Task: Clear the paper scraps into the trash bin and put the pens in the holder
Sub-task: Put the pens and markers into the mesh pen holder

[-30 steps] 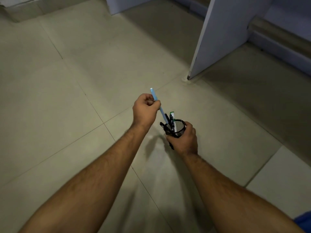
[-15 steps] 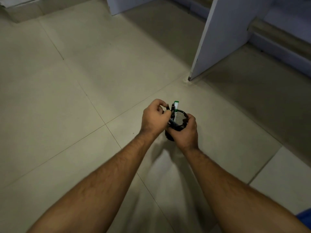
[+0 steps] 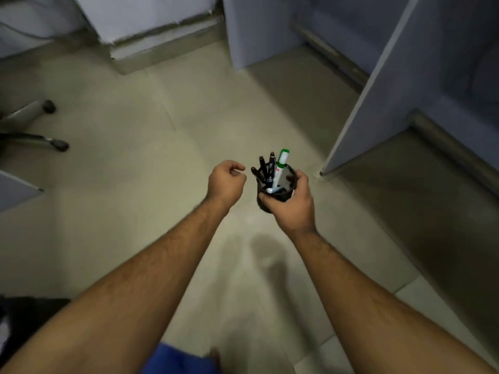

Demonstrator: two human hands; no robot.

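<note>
Head cam: R hand [image 3: 293,205] grips black mesh pen holder [image 3: 278,197] w/ pens inside; L hand [image 3: 225,182] loosely curled, holding nothing.
Holder held above beige tiled floor [image 3: 140,168], fingers wrapped round its wall, thumb on near side. Inside: green-capped white marker [image 3: 280,164] upright, several black pens [image 3: 266,168] leaning L, light blue pen [image 3: 273,189] lying low across the rim. L hand just beside holder, apart from it. Grey partition panel [image 3: 383,85] at R, office chair wheeled base [image 3: 35,125] at far L. Paper scraps, trash bin not seen.
</note>
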